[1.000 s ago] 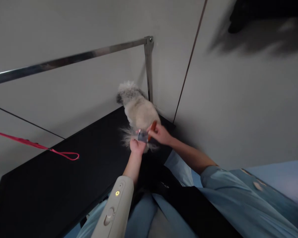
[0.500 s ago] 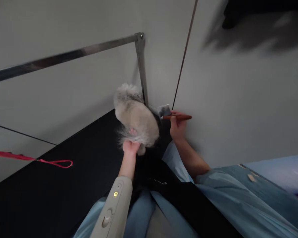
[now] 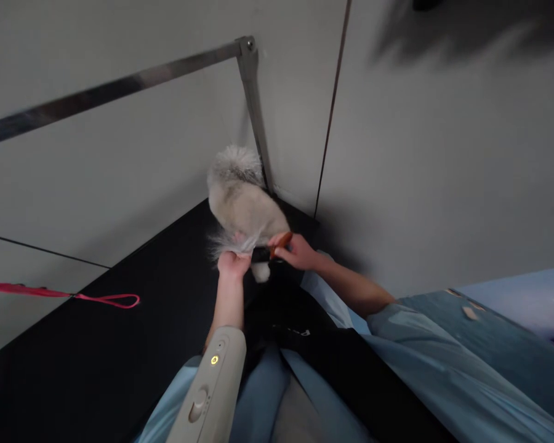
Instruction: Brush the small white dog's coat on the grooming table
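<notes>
A small pale, fluffy dog (image 3: 247, 206) stands on a black table (image 3: 143, 332), with its bushy tail or head end toward the wall. My left hand (image 3: 233, 263) is closed on long light fur at the dog's near side. In my right hand (image 3: 296, 251) is a brush (image 3: 281, 243) with an orange-brown handle and a dark, flat head. The brush head is against the fur just right of my left hand. A pale paw shows below it.
A metal arm (image 3: 120, 86) crosses the upper left and joins an upright post (image 3: 253, 101) behind the dog. A pink strap (image 3: 106, 299) hangs at the left. Grey wall panels rise behind the table.
My right hand has brought the brush left and down from beside the wall to the fur by my left hand. The view has shifted slightly.
</notes>
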### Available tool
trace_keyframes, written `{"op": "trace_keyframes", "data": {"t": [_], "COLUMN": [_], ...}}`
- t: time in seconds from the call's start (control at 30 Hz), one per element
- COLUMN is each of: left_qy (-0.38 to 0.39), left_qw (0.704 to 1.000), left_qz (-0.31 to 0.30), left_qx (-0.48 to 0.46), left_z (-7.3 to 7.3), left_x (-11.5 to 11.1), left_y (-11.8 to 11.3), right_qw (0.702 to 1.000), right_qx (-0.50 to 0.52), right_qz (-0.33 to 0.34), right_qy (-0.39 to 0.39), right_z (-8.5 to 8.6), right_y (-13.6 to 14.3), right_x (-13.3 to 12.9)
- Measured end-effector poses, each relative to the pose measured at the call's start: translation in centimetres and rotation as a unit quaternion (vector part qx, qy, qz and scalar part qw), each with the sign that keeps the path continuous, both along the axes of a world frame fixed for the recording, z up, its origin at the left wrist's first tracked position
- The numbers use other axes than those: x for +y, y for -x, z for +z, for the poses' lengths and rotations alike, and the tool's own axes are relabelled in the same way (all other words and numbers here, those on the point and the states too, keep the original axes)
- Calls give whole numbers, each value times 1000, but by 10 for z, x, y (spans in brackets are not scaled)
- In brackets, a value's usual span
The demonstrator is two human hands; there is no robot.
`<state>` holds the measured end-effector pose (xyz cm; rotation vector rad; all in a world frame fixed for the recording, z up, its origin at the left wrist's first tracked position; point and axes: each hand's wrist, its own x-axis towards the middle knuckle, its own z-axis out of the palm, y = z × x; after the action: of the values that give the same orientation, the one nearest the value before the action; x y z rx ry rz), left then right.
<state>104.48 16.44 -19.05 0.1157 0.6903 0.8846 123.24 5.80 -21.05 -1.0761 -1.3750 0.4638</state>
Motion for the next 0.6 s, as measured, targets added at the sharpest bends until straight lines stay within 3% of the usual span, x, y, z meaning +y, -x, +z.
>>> {"op": "trace_keyframes", "data": {"t": [0.07,0.13,0.2,0.27,0.37,0.5,0.6], "left_qy": [15,17,8,2,-35,-208,-314], "left_qw": [1000,999,1000,1000,999,973,932], "left_qz": [-7,-12,-10,-1,11,49,13], "left_qx": [15,26,23,4,-7,83,181], "left_z": [1,2,2,0,-5,-20,-30], "left_x": [-2,-5,-6,-6,-9,-22,-28], "left_y": [-4,-9,-12,-13,-17,-29,-43], "right_qw": [998,987,978,988,996,997,996], "right_qx": [29,57,55,11,-70,-56,-73], "right_qz": [-60,-131,-152,-86,32,-44,-21], "right_qy": [-13,-77,-131,-125,-32,-30,-49], "right_z": [6,13,15,12,8,27,50], "right_y": [-2,-6,-7,-4,-6,-21,-25], "right_x": [9,16,14,8,6,26,41]}}
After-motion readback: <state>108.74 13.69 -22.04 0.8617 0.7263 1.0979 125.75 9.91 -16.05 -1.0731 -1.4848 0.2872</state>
